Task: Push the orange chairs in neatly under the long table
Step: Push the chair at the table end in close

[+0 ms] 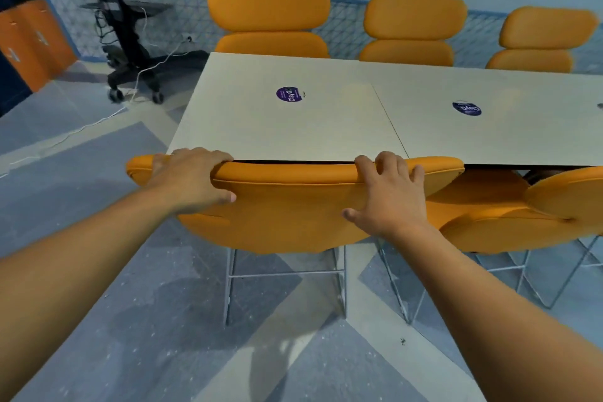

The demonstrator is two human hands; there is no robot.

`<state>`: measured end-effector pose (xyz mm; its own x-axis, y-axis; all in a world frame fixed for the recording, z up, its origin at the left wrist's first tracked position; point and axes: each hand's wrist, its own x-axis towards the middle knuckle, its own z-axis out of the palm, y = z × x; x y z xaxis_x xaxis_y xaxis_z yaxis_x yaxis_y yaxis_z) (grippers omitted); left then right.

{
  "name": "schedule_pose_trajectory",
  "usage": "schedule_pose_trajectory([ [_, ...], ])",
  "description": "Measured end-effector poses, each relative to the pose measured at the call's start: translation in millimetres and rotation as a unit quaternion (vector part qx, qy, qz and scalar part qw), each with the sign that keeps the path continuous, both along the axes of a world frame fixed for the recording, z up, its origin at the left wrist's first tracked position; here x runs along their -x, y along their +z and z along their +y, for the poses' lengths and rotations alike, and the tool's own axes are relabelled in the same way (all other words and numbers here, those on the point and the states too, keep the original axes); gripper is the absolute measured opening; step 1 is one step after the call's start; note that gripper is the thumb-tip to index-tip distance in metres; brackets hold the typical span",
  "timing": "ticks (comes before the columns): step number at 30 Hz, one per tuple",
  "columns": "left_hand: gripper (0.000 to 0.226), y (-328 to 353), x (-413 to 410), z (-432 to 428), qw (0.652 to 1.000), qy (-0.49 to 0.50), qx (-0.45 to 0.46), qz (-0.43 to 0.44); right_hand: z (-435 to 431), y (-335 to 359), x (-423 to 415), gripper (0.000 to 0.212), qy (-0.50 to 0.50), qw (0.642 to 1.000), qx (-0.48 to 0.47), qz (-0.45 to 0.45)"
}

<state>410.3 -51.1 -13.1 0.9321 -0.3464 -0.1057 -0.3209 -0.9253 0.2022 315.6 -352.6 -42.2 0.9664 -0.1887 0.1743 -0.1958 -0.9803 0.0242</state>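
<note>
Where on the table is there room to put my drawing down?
The table is mostly bare. Widest patches: between the two purple stickers, and from the left sticker to the left end. The near edge is crowded: the chair back, gripped by the left hand and right hand, sits against it.
</note>
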Motion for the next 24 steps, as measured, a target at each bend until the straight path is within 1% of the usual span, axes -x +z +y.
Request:
schedule_pose_trajectory([
  [2,0.069,-5,-8,7,1.000,0.010,-0.021,-0.011,-8,1,-6,0.087,0.012,1.000,-0.003,0.022],
  [4,0.073,-10,-13,11,0.998,0.021,-0.035,-0.040,-19,2,-14,0.082,0.028,0.999,-0.013,0.034],
  [7,0.075,-17,-12,6,0.995,0.041,-0.027,-0.082,-31,0,-23,0.075,0.043,0.998,-0.034,0.014],
  [10,0.075,-21,-8,-2,0.992,0.071,-0.021,-0.098,-35,-3,-25,0.072,0.051,0.998,-0.044,-0.003],
  [13,0.070,-24,-1,-7,0.991,0.083,-0.014,-0.108,-43,-3,-23,0.072,0.067,0.997,-0.044,0.000],
  [15,0.065,-26,6,-12,0.990,0.085,-0.002,-0.115,-52,2,-23,0.075,0.067,0.997,-0.043,0.020],
  [19,0.061,-32,16,-17,0.988,0.080,0.013,-0.131,-68,11,-26,0.087,0.050,0.997,-0.019,0.062],
  [21,0.059,-32,13,-16,0.988,0.077,0.023,-0.132,-68,11,-27,0.085,0.042,0.997,-0.006,0.067],
  [24,0.058,-31,5,-13,0.988,0.076,0.014,-0.135,-61,11,-29,0.083,0.034,0.998,0.000,0.057],
])
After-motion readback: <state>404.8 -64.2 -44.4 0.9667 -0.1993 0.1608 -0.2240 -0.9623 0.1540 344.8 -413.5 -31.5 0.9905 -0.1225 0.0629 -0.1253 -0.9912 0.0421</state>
